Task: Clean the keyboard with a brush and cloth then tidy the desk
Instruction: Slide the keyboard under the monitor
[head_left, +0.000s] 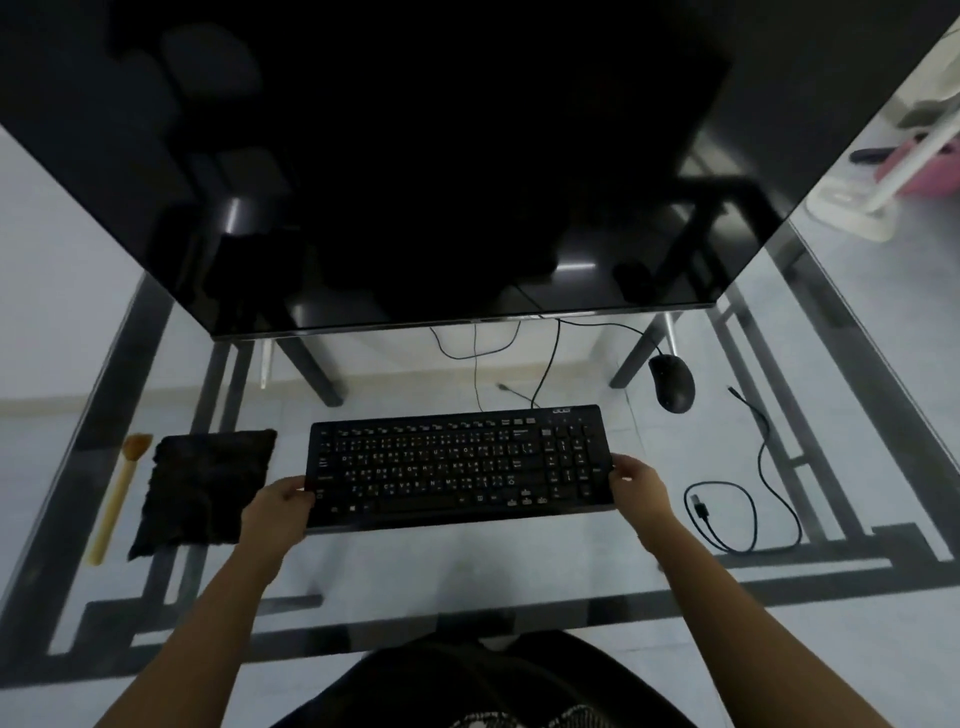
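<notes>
From the head camera, the black keyboard (460, 465) lay at the middle of the glass desk (467, 577), below the dark monitor (415, 156). The left hand (283, 506) gripped its left end and the right hand (636, 480) its right end, fingers curled round the edges. The dark cloth (205, 491) lay just beside the left hand, with the brush (117, 499) beyond it; neither was held.

The keyboard's cord ran back toward the monitor. A lift or tilt could probably pull that cord taut and jerk the board. Set down hard, it might knock the glass. The mouse (671, 383) and a loose cable (748, 499) lay to the right, apart.
</notes>
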